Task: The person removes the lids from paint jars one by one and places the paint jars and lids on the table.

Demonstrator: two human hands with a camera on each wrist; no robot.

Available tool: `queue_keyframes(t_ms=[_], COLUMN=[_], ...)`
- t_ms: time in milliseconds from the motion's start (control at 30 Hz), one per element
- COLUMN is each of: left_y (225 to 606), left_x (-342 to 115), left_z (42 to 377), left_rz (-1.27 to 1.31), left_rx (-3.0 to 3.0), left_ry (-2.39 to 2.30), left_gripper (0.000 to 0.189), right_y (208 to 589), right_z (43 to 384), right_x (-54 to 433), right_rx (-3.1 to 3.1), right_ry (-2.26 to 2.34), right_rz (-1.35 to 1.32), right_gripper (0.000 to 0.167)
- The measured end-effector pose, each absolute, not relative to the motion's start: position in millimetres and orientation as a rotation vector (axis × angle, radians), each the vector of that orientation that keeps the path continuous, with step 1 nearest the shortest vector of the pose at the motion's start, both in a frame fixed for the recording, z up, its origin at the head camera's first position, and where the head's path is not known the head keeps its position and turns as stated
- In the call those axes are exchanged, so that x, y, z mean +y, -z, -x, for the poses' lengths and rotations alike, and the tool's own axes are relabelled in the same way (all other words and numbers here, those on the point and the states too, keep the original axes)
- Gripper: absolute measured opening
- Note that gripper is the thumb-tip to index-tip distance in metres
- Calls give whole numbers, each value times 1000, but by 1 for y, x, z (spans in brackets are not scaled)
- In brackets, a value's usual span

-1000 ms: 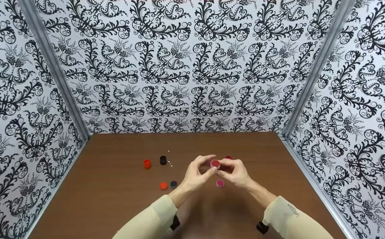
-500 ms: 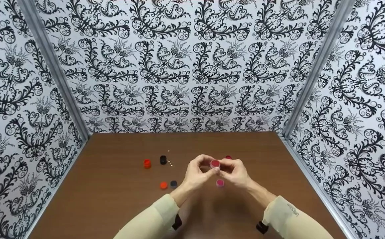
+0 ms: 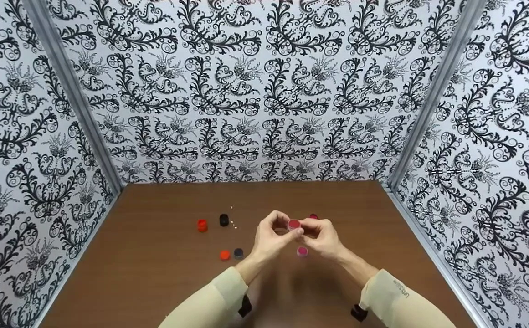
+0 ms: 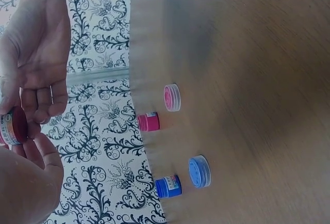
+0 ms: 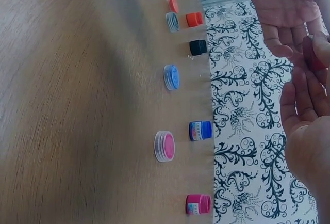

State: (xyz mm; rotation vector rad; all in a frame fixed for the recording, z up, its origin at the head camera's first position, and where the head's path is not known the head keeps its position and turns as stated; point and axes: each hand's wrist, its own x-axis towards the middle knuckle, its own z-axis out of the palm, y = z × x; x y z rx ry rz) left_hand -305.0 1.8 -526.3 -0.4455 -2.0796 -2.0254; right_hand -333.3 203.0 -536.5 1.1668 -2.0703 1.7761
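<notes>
Above the table, both hands hold a small dark red paint jar [image 3: 294,224] between them, its round red top facing up in the head view. My left hand [image 3: 269,234] pinches it from the left with thumb and curled fingers. From the right, my right hand [image 3: 322,237] grips it, its thumb and fingertips meeting the left ones. The left wrist view shows a printed label on the side of the red jar [image 4: 14,126]. In the right wrist view, fingers cover most of that jar [image 5: 317,59].
On the brown table [image 3: 164,282] stand uncapped orange [image 3: 202,225], black [image 3: 224,220], blue [image 4: 168,186] and pink [image 4: 149,122] jars. Their lids, orange [image 3: 224,255], dark grey [image 3: 238,253], blue [image 4: 199,171] and pink [image 3: 302,251], lie nearer. Small pale crumbs lie by the black jar.
The left forefinger, stretched out over the jar a second ago, has drawn back and curled beside it. The left thumb and the jar have shifted slightly; the right hand stays nearly still.
</notes>
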Motion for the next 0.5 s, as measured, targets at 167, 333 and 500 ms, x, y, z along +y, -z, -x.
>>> queue_keyframes(t_ms=[167,333,500], left_y=[524,523,523], left_x=[1,1,1], left_z=[305,305,304], left_rz=[469,480,484], left_rx=[-2069,-2072,-2075], left_ry=[2025,2026,2031], left_gripper=[33,30,27], right_y=[537,536,536], right_z=[334,333,333], right_x=[205,207,208], right_rx=[-2071,-2096,-2086], right_ry=[-1772,-1765,-1772], right_rz=[-1153,-1126,-1137], right_gripper=[26,27,28])
